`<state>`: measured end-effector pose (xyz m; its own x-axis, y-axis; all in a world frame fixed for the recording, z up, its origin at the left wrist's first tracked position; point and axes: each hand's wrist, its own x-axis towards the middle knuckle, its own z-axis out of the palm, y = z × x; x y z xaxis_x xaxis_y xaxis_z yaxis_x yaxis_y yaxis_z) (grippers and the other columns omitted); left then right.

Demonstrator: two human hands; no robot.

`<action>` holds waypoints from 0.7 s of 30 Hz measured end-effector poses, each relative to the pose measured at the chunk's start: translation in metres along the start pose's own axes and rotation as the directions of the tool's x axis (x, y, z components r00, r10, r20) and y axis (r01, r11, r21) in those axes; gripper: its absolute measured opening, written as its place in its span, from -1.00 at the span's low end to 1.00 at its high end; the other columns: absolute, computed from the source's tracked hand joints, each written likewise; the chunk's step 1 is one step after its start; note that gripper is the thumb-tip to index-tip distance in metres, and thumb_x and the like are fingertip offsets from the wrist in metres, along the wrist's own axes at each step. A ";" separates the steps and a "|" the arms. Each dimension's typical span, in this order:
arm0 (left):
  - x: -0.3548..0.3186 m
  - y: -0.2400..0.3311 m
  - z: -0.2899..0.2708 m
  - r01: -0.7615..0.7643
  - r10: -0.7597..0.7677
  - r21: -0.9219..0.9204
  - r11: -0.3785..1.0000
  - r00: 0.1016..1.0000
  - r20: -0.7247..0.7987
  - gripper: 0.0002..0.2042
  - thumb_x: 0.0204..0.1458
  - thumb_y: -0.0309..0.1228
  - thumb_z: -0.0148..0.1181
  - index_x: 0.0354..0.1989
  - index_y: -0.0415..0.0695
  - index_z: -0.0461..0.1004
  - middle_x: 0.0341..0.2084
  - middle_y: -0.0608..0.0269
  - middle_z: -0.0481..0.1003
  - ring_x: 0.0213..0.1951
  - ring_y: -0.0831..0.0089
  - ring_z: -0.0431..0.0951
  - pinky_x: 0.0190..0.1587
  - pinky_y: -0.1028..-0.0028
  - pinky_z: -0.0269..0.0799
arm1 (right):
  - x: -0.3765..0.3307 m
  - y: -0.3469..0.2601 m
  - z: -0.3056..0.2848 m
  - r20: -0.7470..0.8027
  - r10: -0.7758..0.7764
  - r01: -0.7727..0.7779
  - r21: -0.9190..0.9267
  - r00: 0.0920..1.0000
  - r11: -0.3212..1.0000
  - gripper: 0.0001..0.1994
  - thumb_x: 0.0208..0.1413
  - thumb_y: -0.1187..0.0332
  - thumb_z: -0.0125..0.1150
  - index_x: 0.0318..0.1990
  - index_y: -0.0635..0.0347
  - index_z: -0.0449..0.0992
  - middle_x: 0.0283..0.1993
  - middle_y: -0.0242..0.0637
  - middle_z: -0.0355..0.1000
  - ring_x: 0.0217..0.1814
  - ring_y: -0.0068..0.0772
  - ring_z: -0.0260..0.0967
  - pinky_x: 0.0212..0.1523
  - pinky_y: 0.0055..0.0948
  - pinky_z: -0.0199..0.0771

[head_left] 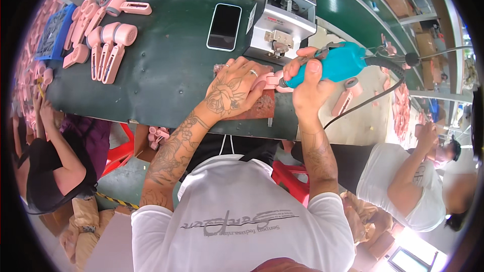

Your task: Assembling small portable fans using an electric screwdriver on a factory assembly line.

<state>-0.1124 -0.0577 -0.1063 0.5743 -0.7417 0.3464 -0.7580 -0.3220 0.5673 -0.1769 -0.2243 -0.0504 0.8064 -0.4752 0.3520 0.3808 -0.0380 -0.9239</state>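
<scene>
Left hand (229, 88) closed on pink part (271, 81) over reddish block (262, 108) on desk (166, 65); right hand (311, 81) wraps teal driver (340, 62). Part's probably light, stiff, slick; I'd grip its sides.

place: assembly workshop | long green workbench (166, 45) | repeated pink units (108, 34) | teal power driver (338, 64) | co-workers (403, 181)

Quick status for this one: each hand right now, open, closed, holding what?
Left hand: closed, holding a pink part.
Right hand: closed around a teal power tool.
</scene>
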 end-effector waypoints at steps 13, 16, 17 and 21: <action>0.007 0.018 -0.010 0.030 -0.031 -0.020 0.999 0.999 -0.040 -0.75 0.17 -0.40 0.18 -0.01 -0.16 0.54 -0.08 0.11 0.54 -0.06 0.06 0.48 0.02 0.13 0.34 | -0.019 0.031 -0.010 0.085 -0.033 0.056 -0.289 0.996 0.956 -0.84 0.17 0.38 0.36 -0.26 0.25 0.51 -0.51 -0.31 0.47 -0.49 -0.53 0.40 -0.47 -0.42 0.40; 0.011 0.017 -0.004 0.041 -0.040 -0.024 0.999 0.998 0.040 -0.71 0.18 -0.40 0.16 0.05 -0.18 0.51 0.05 0.16 0.49 -0.01 0.04 0.45 0.10 0.08 0.31 | -0.016 0.017 -0.005 -0.009 -0.038 0.036 -0.170 0.999 0.985 -0.81 0.16 0.37 0.38 -0.21 0.29 0.53 -0.50 -0.30 0.46 -0.50 -0.52 0.36 -0.44 -0.42 0.40; 0.014 0.020 -0.002 0.020 -0.019 -0.026 0.999 0.999 0.047 -0.71 0.18 -0.40 0.16 0.05 -0.18 0.51 0.05 0.16 0.49 -0.01 0.04 0.45 0.10 0.08 0.31 | -0.015 0.015 -0.007 -0.020 -0.066 0.061 -0.183 0.998 0.981 -0.81 0.17 0.38 0.38 -0.21 0.30 0.53 -0.50 -0.31 0.46 -0.50 -0.52 0.36 -0.44 -0.43 0.39; 0.014 0.021 -0.001 -0.052 0.052 -0.036 0.998 0.999 0.006 -0.66 0.12 -0.43 0.23 0.09 -0.20 0.49 0.07 0.14 0.50 0.01 0.05 0.46 0.11 0.07 0.33 | -0.013 0.013 -0.013 -0.019 -0.049 0.046 -0.143 0.999 0.989 -0.84 0.21 0.39 0.33 -0.20 0.29 0.53 -0.50 -0.36 0.46 -0.51 -0.57 0.34 -0.47 -0.48 0.36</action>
<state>-0.1198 -0.0742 -0.0890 0.5324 -0.7610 0.3707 -0.7751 -0.2622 0.5748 -0.1887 -0.2302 -0.0687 0.7780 -0.4894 0.3940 0.3488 -0.1851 -0.9187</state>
